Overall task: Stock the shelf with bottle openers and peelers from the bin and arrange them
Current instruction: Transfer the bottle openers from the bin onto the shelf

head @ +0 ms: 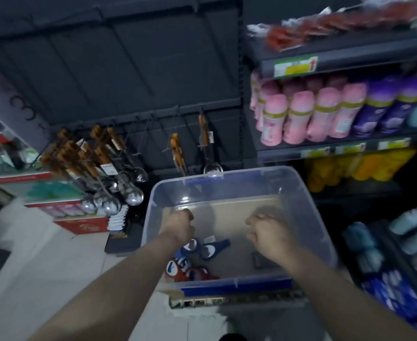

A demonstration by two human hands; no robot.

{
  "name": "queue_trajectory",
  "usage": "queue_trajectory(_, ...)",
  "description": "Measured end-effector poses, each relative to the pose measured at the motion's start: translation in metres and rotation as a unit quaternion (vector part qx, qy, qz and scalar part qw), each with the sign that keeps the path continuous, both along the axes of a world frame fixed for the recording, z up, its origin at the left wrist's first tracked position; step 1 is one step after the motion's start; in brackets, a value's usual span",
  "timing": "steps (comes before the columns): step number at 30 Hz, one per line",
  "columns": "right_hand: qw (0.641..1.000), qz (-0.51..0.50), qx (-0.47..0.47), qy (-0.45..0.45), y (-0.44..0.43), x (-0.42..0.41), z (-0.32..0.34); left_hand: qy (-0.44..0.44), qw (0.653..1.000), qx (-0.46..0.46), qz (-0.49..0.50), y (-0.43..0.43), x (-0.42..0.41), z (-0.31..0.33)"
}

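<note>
A clear plastic bin (308,212) with a blue rim stands in front of me. Inside, at its near left corner, lie several blue and red bottle openers (195,259). A small dark item (260,262) lies near the right side of the bin floor. My left hand (180,225) hovers over the bin's left part, fingers curled, with nothing visible in it. My right hand (269,232) is over the middle right, fingers curled too, blurred. The dark pegboard (128,94) behind carries hooks; two orange-handled tools (177,151) hang just beyond the bin.
Ladles and spoons with wooden handles (99,168) hang in a dense bunch at the left. Shelves on the right hold pink and purple bottles (325,114), yellow packs and blue goods. Low shelving with boxes stands at the far left. Pale floor tiles lie left of the bin.
</note>
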State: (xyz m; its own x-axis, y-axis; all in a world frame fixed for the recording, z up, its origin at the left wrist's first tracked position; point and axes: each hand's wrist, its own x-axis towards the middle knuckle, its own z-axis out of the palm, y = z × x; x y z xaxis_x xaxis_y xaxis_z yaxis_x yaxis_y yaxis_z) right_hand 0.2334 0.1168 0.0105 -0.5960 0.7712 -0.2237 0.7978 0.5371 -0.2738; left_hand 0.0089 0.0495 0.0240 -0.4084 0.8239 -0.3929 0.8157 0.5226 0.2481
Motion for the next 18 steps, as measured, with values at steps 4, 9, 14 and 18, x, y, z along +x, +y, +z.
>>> queue_trajectory(4, 0.992, 0.061, -0.061, -0.097, 0.004, -0.054, -0.028, -0.004, 0.998, -0.059, -0.001, -0.003, -0.023, -0.020)
queue_trajectory(9, 0.982, 0.126, -0.072, -0.121, 0.001, -0.095, -0.065, 0.005, 0.992, -0.121, 0.017, -0.009, -0.027, -0.044)
queue_trajectory(14, 0.976, 0.177, -0.021, -0.123, 0.001, -0.111, -0.084, 0.026, 0.983, -0.178, 0.031, -0.027, -0.019, -0.069)
queue_trajectory(18, 0.976, 0.162, -0.024, -0.145, 0.006, -0.102, -0.089, 0.014, 0.979, -0.177, 0.096, -0.029, -0.011, -0.076)
